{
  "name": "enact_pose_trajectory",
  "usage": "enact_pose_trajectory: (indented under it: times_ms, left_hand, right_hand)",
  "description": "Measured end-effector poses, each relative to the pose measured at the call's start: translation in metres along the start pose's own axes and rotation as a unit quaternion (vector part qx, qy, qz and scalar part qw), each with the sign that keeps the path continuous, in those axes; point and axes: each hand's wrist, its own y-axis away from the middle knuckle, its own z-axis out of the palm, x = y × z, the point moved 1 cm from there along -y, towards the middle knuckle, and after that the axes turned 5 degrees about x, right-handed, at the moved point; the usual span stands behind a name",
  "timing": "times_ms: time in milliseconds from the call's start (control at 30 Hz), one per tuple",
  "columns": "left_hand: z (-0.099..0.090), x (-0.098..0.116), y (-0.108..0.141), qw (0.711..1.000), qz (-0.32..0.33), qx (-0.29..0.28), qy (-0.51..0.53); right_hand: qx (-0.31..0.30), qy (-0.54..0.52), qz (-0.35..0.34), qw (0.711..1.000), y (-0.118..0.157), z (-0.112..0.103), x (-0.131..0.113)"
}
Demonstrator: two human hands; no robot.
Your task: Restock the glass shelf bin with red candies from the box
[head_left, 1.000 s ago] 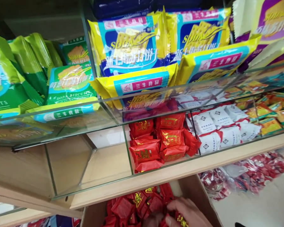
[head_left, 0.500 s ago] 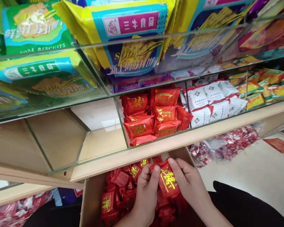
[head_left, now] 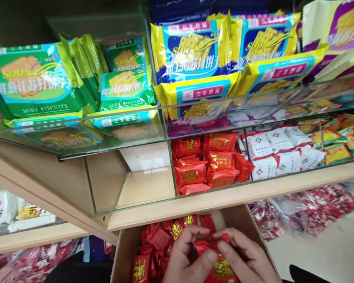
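Between both hands is a small red snack packet (head_left: pixel 222 269) with gold characters, held over an open cardboard box (head_left: pixel 255 232). My left hand (head_left: pixel 188 257) pinches its left upper corner, thumb on top. On the other side my right hand (head_left: pixel 243 257) grips the right upper corner, fingers curled behind it. Loose red packets (head_left: pixel 159 237) of the same kind fill the box, partly hidden by my hands. On the lower shelf just above, similar red packets (head_left: pixel 190 173) stand in stacked rows behind a glass front.
Beside the stacked rows is a bare glass-fronted compartment (head_left: pixel 144 186). White packets (head_left: pixel 264 167) lie to the right. Green biscuit packs (head_left: pixel 32 80) and blue-yellow biscuit packs (head_left: pixel 194 51) fill the upper shelf. A wooden shelf edge (head_left: pixel 171 208) overhangs the box. Clear bags of red packets (head_left: pixel 312 208) rest at the lower right.
The camera view has tilted up and left, showing more of the upper shelf. My hands have drawn closer together on the red packet, their fingers curling further around its top.
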Motion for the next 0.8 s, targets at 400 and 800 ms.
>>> enact_pose_trajectory:
  times_ms: [400, 800]
  left_hand:
    - [0.010, 0.029, -0.022, 0.990, 0.009, -0.026, -0.135]
    - [0.012, 0.029, -0.019, 0.972, 0.058, -0.040, -0.225]
  right_hand:
    - [0.147, -0.251, 0.079, 0.953, -0.006, -0.009, 0.004]
    - [0.118, -0.297, 0.070, 0.945, -0.009, -0.012, 0.005]
